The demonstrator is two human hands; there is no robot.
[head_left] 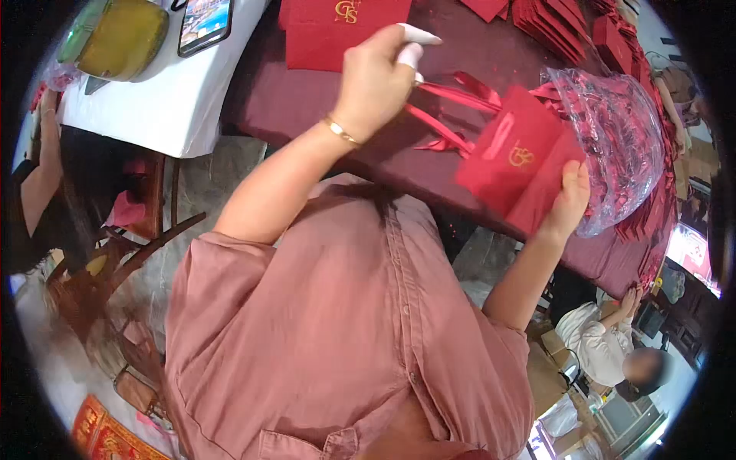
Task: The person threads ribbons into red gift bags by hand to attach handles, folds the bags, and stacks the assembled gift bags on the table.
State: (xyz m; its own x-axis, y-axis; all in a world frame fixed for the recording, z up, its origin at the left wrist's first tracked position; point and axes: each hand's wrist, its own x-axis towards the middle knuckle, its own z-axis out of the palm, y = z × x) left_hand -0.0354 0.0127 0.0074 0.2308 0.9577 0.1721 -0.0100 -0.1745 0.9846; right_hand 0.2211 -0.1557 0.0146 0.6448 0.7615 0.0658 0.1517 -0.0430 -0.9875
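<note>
My left hand [379, 80] has white covers on two fingertips and is raised over the table. Pink-red ribbon handles [448, 96] run taut from it to a small red paper gift bag [529, 149] with a gold emblem. Its lower fingers are closed where the ribbons meet them, though the grip is partly hidden. My right hand [567, 203] grips the bag at its lower right side, thumb on the near face. The bag is tilted above the table edge. Beside it lies a clear plastic bag [613, 149] full of red ribbon pieces.
Another red gift bag [318, 46] lies on the maroon-covered table [368, 165], with stacked red bags [548, 27] farther back. A white table [172, 96] at the left holds a phone [205, 27] and a yellowish container [126, 38]. Other people are at the left and right.
</note>
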